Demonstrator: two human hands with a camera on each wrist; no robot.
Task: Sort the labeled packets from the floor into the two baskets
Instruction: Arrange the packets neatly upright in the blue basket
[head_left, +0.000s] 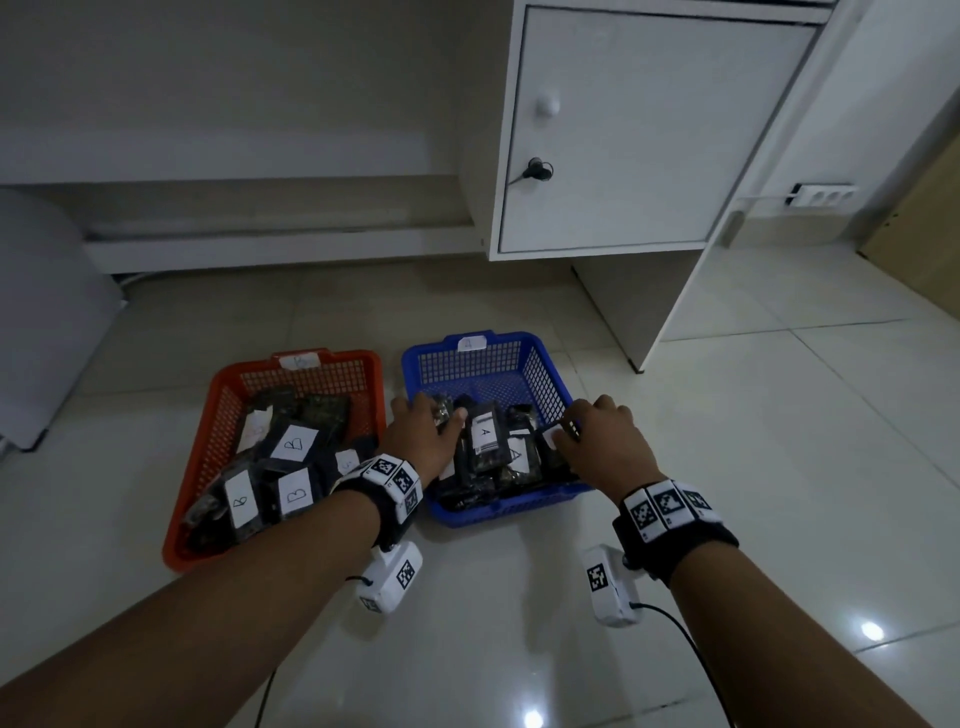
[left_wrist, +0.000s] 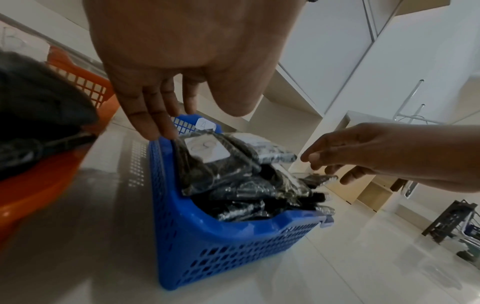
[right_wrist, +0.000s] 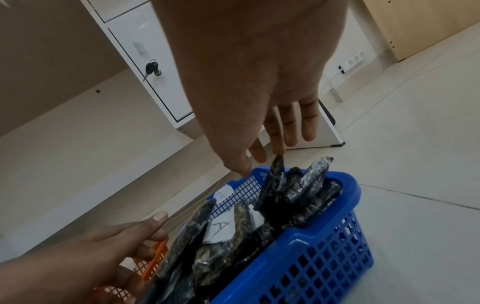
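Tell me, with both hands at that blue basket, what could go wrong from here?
The blue basket is heaped: several packets stand on end above its rim, so a nudge from the right hand might tip one onto the floor. The left hand reaches across beside the orange basket; its forearm could drag a B packet out. Some labels are hidden, so a missorted packet could go unnoticed.

1. The head view looks forward and down from above; the blue basket (head_left: 470, 512) sits mid-frame.
2. The left wrist view looks along the palm, close and low, at that basket's corner.
3. The right wrist view faces it from the opposite side, equally near.
4. All three share the blue basket.
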